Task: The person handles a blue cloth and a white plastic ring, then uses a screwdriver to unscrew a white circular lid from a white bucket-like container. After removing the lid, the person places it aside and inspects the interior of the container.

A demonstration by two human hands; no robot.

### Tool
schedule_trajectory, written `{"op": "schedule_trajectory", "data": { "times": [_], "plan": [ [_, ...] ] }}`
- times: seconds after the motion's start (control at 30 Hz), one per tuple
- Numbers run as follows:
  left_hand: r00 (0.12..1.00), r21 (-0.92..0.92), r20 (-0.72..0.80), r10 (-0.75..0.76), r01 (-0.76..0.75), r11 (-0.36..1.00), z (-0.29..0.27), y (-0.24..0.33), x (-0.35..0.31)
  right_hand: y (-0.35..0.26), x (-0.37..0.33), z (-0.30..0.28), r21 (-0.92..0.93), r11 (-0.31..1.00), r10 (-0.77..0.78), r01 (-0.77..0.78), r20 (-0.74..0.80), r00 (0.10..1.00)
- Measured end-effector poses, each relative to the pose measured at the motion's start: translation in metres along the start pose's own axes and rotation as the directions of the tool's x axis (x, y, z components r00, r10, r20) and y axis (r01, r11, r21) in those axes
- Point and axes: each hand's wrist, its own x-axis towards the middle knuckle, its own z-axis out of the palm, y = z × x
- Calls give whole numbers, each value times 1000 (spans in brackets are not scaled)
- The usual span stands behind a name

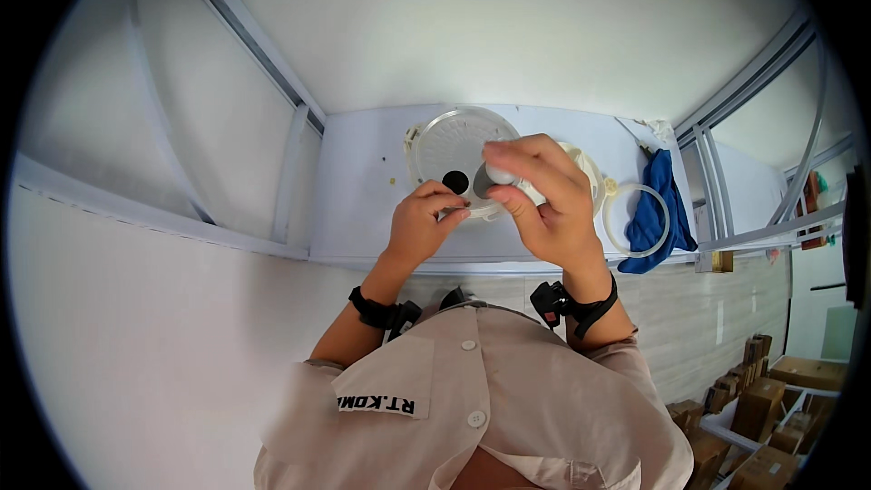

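Observation:
A round translucent white lid or basin [458,138] lies on the table with a dark round disc or hole [455,183] near its front edge. Beside that dark spot, my left hand [422,225] has thumb and fingertips pinched together; what they hold is too small to make out. My right hand [555,204] grips a small whitish, rounded knob-like piece [500,174] between thumb and fingers, above the basin's right side. Partly covered by this hand is another white round part [585,168].
On the right of the white table [358,181], a pale ring [610,231] overlaps a blue cloth [655,195]. A thin tool [632,131] and crumpled clear plastic [662,131] lie behind it. Metal frame posts flank both sides; cardboard boxes [758,406] stand at lower right.

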Motion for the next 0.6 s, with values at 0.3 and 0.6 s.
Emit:
{"op": "schedule_trajectory", "data": {
  "times": [0.3, 0.6],
  "plan": [
    [1000, 34, -6, 6, -6, 999, 2, 1, 0, -2, 4, 15, 20, 997, -78, 81, -123, 989],
    [999, -3, -22, -26, 26, 1000, 5, 0, -3, -3, -12, 12, 229, 960, 170, -160, -25, 985]
  ]
}}
